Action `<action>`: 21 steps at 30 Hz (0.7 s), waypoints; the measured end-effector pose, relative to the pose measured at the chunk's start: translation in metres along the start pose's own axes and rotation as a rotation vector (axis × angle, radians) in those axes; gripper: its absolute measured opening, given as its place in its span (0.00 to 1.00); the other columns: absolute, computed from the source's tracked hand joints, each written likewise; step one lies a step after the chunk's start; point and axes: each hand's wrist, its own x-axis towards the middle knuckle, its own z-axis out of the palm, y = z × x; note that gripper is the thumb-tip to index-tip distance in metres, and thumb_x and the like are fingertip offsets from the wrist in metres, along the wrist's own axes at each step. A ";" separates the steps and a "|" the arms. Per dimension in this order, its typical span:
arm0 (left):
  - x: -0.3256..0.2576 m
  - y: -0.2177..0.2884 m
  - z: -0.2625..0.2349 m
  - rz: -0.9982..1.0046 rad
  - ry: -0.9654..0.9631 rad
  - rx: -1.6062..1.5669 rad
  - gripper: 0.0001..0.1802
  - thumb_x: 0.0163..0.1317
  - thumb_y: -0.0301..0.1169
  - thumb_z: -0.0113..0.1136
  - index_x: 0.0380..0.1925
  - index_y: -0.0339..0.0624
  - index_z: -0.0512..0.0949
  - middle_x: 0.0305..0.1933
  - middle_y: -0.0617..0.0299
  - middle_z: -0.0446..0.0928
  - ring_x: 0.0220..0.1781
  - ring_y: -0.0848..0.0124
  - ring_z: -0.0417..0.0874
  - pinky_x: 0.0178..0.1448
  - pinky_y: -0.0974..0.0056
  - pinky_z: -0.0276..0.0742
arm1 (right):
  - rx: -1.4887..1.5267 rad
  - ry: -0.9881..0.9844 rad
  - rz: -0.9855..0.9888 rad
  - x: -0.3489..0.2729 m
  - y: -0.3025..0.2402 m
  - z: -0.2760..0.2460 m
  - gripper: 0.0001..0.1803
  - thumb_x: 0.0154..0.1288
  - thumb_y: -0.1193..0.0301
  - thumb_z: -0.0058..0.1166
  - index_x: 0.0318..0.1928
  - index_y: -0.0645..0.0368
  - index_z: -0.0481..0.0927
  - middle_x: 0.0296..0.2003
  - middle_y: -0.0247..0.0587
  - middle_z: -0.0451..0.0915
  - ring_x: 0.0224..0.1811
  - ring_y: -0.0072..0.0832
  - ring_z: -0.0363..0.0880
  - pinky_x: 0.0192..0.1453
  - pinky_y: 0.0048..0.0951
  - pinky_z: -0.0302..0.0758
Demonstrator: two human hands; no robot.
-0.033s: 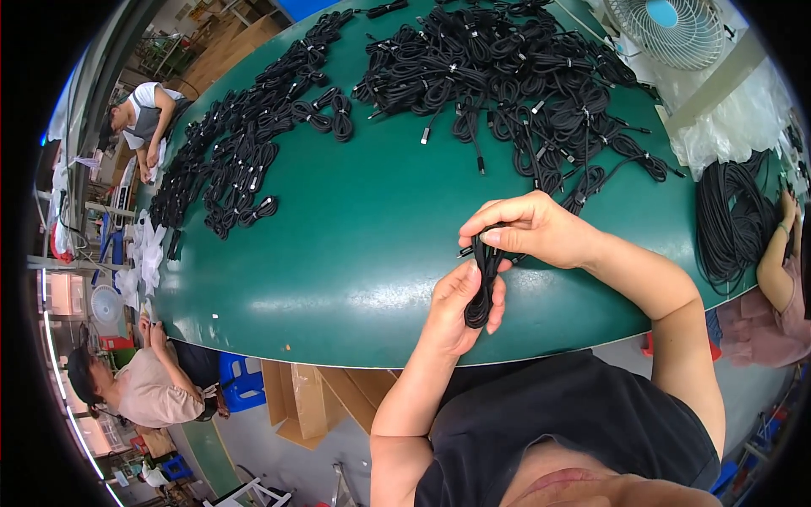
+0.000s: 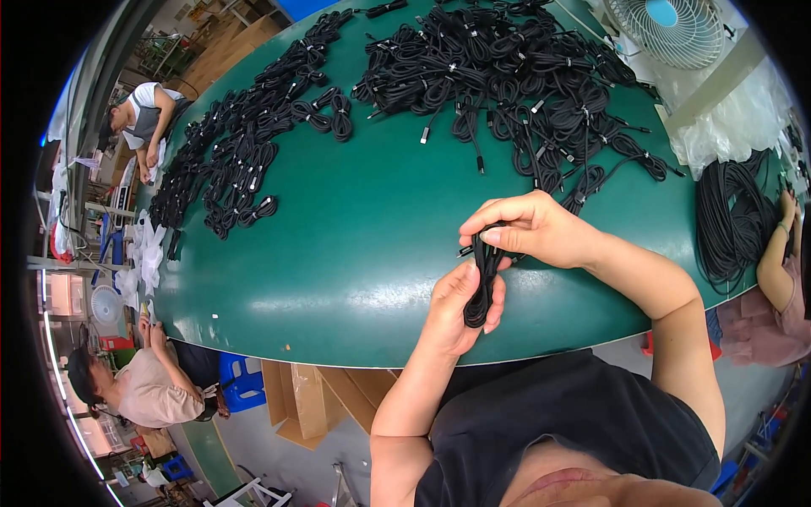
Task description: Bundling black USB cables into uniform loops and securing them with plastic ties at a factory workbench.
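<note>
A coiled black cable [image 2: 480, 296] is held up between my two hands, over the near part of the green table [image 2: 363, 253]. My left hand [image 2: 460, 308] wraps round the lower part of the bundle, thumb along its side. Above it, my right hand [image 2: 528, 230] pinches the upper end of the coil between thumb and fingers. A cable plug [image 2: 464, 252] sticks out to the left beside the bundle. Part of the coil is hidden behind my fingers.
A large heap of bundled black cables [image 2: 473, 68] covers the far right, another row [image 2: 253, 135] the far left. A thick cable coil [image 2: 731, 220], a fan [image 2: 667, 29] and clear plastic bags [image 2: 718, 135] stand right. People work at both sides. Cardboard boxes [image 2: 304, 401] sit below the edge.
</note>
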 end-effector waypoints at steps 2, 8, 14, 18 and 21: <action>0.001 0.001 0.009 0.082 0.082 -0.056 0.27 0.66 0.48 0.41 0.46 0.30 0.69 0.27 0.56 0.72 0.17 0.74 0.68 0.15 0.73 0.61 | -0.115 0.049 -0.159 0.001 0.009 0.001 0.12 0.65 0.76 0.45 0.48 0.63 0.75 0.41 0.39 0.77 0.42 0.21 0.75 0.46 0.21 0.73; 0.003 0.001 0.003 0.183 0.377 0.063 0.24 0.66 0.47 0.43 0.34 0.33 0.72 0.20 0.58 0.72 0.11 0.78 0.63 0.13 0.75 0.56 | -0.695 0.209 -0.562 0.001 0.022 0.007 0.13 0.64 0.77 0.46 0.49 0.65 0.74 0.39 0.43 0.77 0.40 0.28 0.77 0.45 0.24 0.73; 0.005 -0.002 0.011 0.250 0.402 -0.088 0.23 0.66 0.46 0.43 0.31 0.34 0.71 0.16 0.57 0.70 0.09 0.78 0.60 0.11 0.74 0.55 | -0.896 0.466 -0.915 -0.002 0.040 0.018 0.10 0.59 0.78 0.49 0.42 0.66 0.74 0.30 0.45 0.77 0.28 0.33 0.78 0.30 0.26 0.75; 0.004 0.000 0.009 -0.061 0.276 0.076 0.29 0.67 0.52 0.36 0.29 0.34 0.72 0.13 0.58 0.68 0.08 0.77 0.60 0.11 0.74 0.52 | -0.951 0.456 -0.817 -0.004 0.038 0.015 0.09 0.59 0.76 0.50 0.41 0.67 0.75 0.28 0.45 0.77 0.23 0.31 0.77 0.25 0.25 0.74; 0.001 0.011 0.004 -0.161 0.328 0.266 0.34 0.65 0.56 0.33 0.27 0.33 0.72 0.09 0.60 0.64 0.06 0.75 0.57 0.11 0.71 0.51 | -0.777 0.335 -0.485 0.013 0.027 0.004 0.11 0.60 0.73 0.52 0.41 0.68 0.75 0.27 0.45 0.77 0.22 0.29 0.77 0.24 0.26 0.74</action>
